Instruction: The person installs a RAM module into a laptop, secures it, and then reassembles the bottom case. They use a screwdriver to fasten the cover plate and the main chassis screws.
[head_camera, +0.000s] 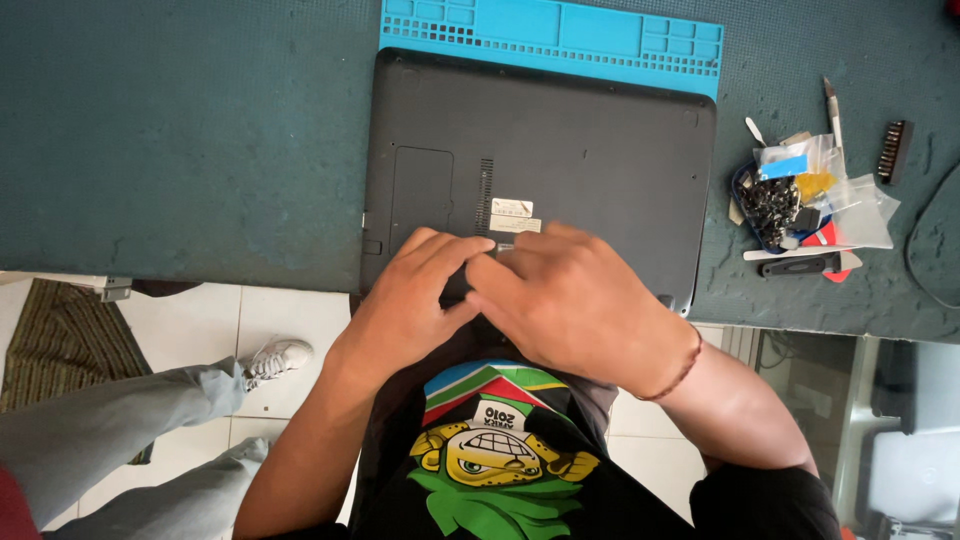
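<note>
Dark grey laptop (560, 170) lies underside-up at the desk's (180, 150) near edge, partly on a blue mat (560, 35). Left hand (410, 290) and right hand (570, 295) press flat on it, fingers together, pinching nothing.

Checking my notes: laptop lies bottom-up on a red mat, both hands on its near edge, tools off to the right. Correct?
Not quite: the mat is blue, not red, as the head view shows. The rest holds: the laptop lies bottom-up, left hand and right hand rest on its near edge, tools to the right.
</note>
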